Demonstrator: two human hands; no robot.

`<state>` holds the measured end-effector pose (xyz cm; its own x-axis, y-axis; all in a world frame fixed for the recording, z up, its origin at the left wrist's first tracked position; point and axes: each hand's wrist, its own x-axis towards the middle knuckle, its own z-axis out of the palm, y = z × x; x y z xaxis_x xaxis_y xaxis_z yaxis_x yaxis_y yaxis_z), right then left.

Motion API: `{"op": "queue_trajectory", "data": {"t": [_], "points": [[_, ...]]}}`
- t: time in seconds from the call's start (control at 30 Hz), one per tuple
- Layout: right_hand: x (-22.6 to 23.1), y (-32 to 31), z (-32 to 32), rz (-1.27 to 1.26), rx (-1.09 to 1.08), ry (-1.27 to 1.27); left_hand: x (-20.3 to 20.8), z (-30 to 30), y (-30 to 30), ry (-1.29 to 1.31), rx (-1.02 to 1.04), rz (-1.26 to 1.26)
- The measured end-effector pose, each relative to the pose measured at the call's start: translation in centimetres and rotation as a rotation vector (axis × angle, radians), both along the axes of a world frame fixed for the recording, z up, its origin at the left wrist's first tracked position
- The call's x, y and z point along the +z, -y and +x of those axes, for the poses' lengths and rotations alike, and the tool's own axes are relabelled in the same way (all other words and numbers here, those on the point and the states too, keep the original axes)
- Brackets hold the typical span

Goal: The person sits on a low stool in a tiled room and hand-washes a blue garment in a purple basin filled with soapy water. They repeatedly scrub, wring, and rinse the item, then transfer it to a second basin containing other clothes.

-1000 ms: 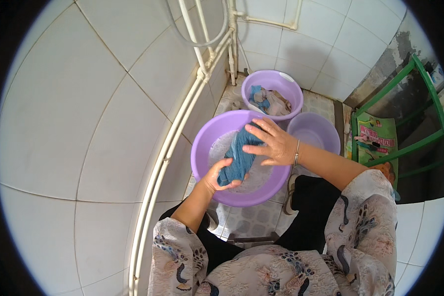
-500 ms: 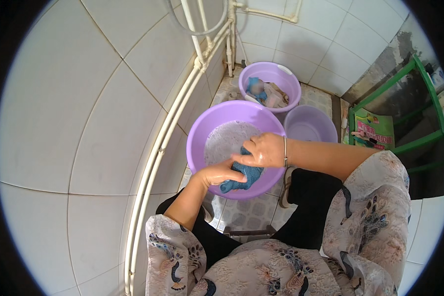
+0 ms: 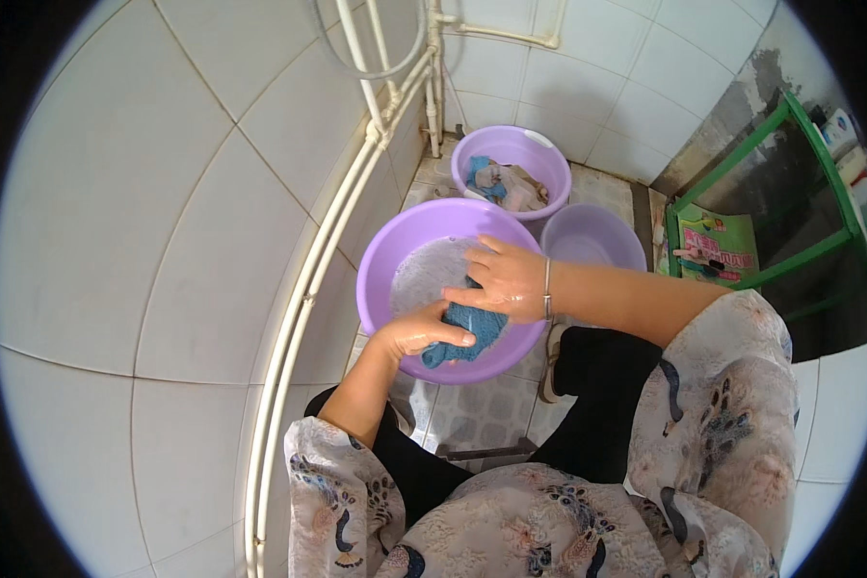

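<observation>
Just above the purple basin (image 3: 377,265), a bunched blue cloth (image 3: 476,329) slants lengthwise from near edge toward right edge; the left hand (image 3: 420,330) clasps it, the right hand (image 3: 508,280) lies spread on top.

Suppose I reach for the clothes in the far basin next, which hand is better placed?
Probably your right hand: it's spread open and nearer the far basin, while your left hand is closed around the blue cloth.

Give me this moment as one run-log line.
left hand: grips blue cloth | right hand: on cloth, fingers extended | below: large purple basin, sudsy water | beyond: laundry basin, paler purple basin
</observation>
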<state>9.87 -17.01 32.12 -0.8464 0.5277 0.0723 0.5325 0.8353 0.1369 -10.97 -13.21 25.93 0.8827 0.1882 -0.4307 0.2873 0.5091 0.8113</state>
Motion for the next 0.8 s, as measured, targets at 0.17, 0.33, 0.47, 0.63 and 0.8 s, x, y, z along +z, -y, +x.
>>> {"op": "queue_trajectory", "data": {"t": [0.17,0.33,0.47,0.63,0.8], "points": [[1.8,1.5,-1.3,-0.425,-0.120,-0.042,-0.2,-0.1,0.5,0.002,-0.068,0.088],[0.9,2.0,-1.2,-0.555,-0.301,0.073,-0.4,1.1,0.5,-0.011,-0.164,0.143],[-1.9,1.5,-0.2,-0.398,-0.384,0.043,0.3,1.5,1.3,0.019,0.012,0.386],[-1.0,0.7,-0.2,-0.195,-0.374,-0.012,0.7,0.9,0.8,0.105,0.117,0.433],[-1.8,-0.3,-1.7,-0.153,-0.396,0.125,-1.4,1.3,2.0,-0.122,0.272,0.702]]}}
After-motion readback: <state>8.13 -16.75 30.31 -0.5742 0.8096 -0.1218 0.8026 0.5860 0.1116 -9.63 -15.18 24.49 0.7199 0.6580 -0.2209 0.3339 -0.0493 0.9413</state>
